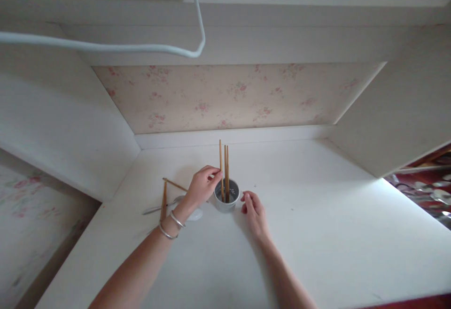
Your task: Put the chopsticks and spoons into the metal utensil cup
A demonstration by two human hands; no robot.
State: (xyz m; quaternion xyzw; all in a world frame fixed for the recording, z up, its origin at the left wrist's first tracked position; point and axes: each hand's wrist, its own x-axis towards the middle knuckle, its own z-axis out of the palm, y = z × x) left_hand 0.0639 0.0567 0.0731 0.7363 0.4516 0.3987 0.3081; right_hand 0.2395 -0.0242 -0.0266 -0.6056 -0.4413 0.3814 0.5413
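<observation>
A grey perforated utensil holder stands upright on the white tabletop. My left hand pinches a wooden chopstick, whose lower end is down inside the holder. Two more chopsticks stand in the holder just right of it. Beside the holder's right side rests my right hand, fingers curled and apart from the rim; whether anything is in them is hidden. Left of my left wrist lie loose chopsticks, a metal utensil handle and a white rounded piece, partly covered by my hand and arm.
White side panels and a low shelf edge frame the tabletop. A white cable or tube crosses the upper left. Flowered wallpaper covers the back. Spoons lie on red at far right.
</observation>
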